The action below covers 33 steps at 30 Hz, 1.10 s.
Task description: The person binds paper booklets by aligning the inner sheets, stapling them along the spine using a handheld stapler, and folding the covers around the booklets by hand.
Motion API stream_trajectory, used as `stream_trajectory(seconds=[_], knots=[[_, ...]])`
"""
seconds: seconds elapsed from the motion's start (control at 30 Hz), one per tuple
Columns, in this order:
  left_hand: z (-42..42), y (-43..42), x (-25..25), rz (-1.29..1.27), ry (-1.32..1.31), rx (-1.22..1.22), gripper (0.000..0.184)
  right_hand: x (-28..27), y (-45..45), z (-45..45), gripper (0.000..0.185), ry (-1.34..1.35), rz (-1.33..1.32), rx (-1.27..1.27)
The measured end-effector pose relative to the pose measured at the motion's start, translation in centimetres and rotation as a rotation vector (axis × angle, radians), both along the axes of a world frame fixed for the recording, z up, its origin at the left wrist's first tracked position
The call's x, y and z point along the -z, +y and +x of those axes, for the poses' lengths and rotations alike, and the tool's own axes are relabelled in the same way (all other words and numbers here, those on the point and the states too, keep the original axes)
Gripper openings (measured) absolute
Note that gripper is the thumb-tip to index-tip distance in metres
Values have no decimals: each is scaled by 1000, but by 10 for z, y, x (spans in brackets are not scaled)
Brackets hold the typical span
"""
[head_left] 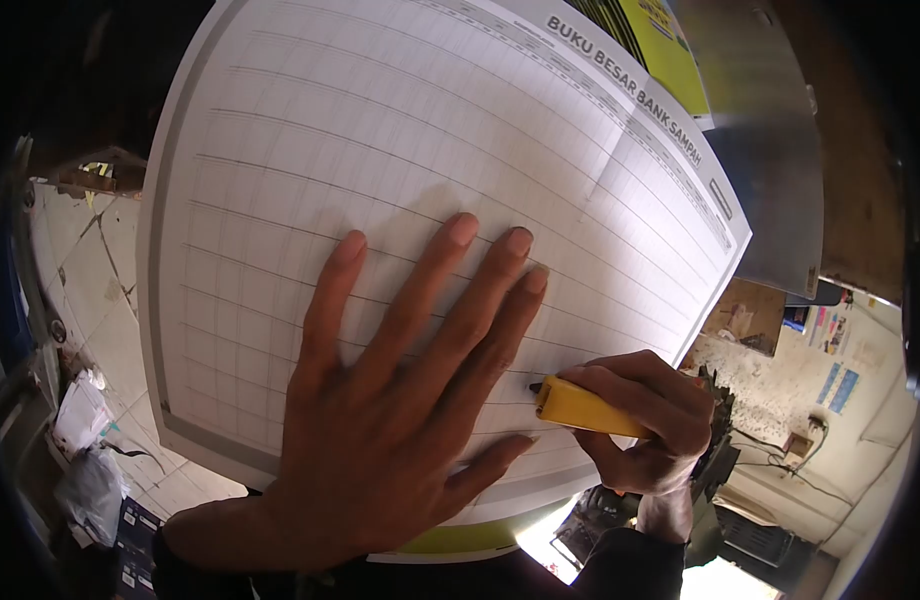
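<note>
A large printed ledger sheet (430, 130) with ruled rows and the heading "BUKU BESAR BANK SAMPAH" fills the middle of the head view. My left hand (380, 430) lies flat on its lower middle, fingers spread. At the sheet's lower right, my right hand (650, 415) is closed around a chunky yellow marker (585, 408). The marker's short dark tip points left, close to the paper. I cannot tell whether the tip touches it. The rows look unfilled where they show; my hands cover part of them.
A green and black printed cover (660, 50) lies beyond the sheet's top edge, beside a grey metallic panel (770, 170). Tiled floor (100, 260) shows at left, with a clear plastic bag (92, 495). Cables (795, 450) hang along the right wall.
</note>
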State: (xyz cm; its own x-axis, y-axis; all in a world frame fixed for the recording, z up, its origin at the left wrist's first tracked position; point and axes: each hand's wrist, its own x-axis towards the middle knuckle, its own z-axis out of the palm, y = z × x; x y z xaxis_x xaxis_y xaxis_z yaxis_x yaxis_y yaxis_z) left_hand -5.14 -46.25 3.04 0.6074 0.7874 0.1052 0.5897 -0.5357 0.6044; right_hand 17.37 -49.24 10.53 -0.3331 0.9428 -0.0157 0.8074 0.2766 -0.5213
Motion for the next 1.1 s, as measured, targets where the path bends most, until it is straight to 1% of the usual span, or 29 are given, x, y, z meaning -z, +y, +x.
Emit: stream_trajectory(seconds=[0.33, 0.43, 0.5, 0.63, 0.7, 0.73, 0.8, 0.93, 1.0, 1.03, 1.1], knots=[[-2, 1, 3, -2, -35, 8, 74, -2, 10, 0, 45, -5, -41, -50], [-2, 0, 3, -12, -42, 16, 73, -1, 9, -3, 44, -4, -47, -39], [-2, -1, 4, -11, -44, 12, 73, 1, 8, -6, 44, 57, -68, 39], [-2, -1, 1, -11, -27, 15, 74, -3, 6, -8, 45, 27, -99, 55], [-1, -1, 1, -6, -26, 16, 74, -3, 4, -5, 46, -97, 33, -87], [-1, -1, 1, -3, -26, 14, 74, 0, 4, -1, 46, -94, 38, -90], [-2, -1, 2, 2, -28, 18, 74, 7, 8, 10, 46, -130, 199, -334], [-3, 0, 2, 5, -36, 28, 73, 11, 18, 13, 45, -119, 222, -406], [-4, 1, 1, 5, -35, 28, 73, 18, 16, 15, 43, 97, 80, -231], [-4, 2, 1, 2, -35, 33, 74, 17, 15, 14, 43, 98, 82, -236], [-3, 0, 2, 0, -31, 26, 74, 10, 11, 7, 43, 96, -31, -94]])
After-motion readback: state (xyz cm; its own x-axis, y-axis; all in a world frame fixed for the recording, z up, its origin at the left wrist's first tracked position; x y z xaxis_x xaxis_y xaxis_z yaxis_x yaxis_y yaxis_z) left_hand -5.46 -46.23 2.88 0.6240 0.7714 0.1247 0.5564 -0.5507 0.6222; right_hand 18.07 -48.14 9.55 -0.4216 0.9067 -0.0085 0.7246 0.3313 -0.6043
